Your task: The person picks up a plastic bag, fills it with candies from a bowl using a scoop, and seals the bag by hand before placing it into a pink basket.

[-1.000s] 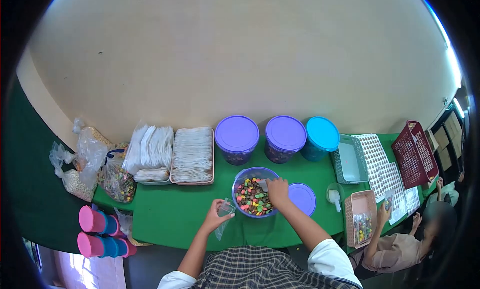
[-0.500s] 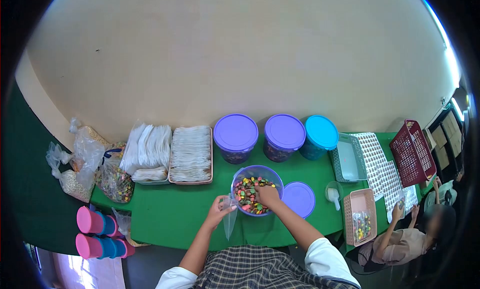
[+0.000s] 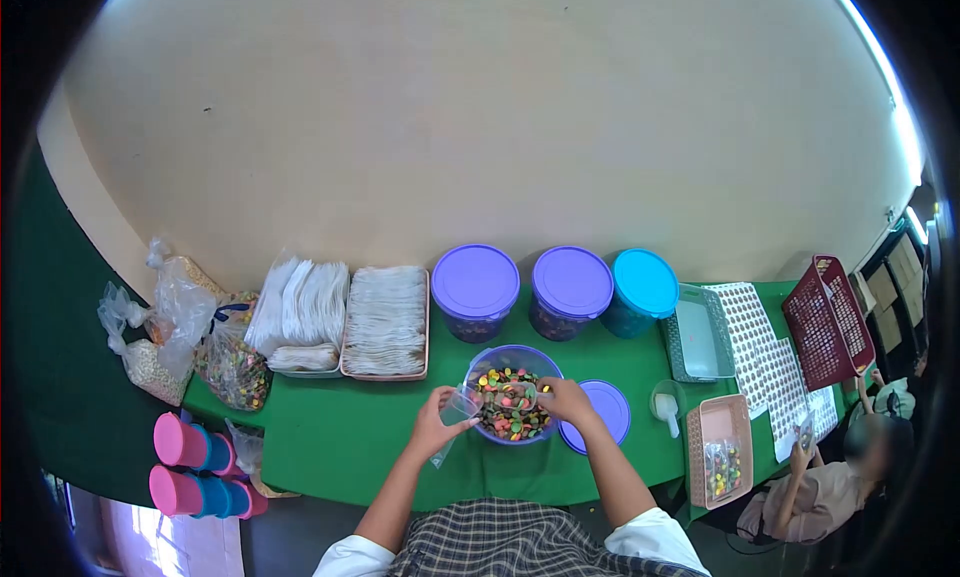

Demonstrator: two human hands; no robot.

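A purple tub [image 3: 557, 365] full of colourful candies [image 3: 507, 423] stands in front of me. Beside its left rim, my left hand [image 3: 434, 423] pinches a small clear plastic bag [image 3: 458, 407], whose mouth is spread towards the tub. My right hand [image 3: 567, 401] is over the tub's right side, fingers closed on a clear scoop [image 3: 516, 394] that carries some candies just above the rest. The scoop's handle is mostly hidden by the fingers. Right of the tub lies a round purple lid [image 3: 606, 417], partly under my right wrist.
Lidded purple tubs [image 3: 476, 282] and a blue-lidded tub [image 3: 640, 289] line the back. Left are baskets of flat white packets [image 3: 386, 322] and snack bags [image 3: 232, 362]. Right are a white scoop [image 3: 667, 413], a pink basket [image 3: 702, 427], sticker sheets [image 3: 750, 342] and a seated person [image 3: 815, 497].
My right hand has risen out of the candies and moved right, bringing the loaded scoop into sight. The bag in my left hand has tilted and its mouth has widened.
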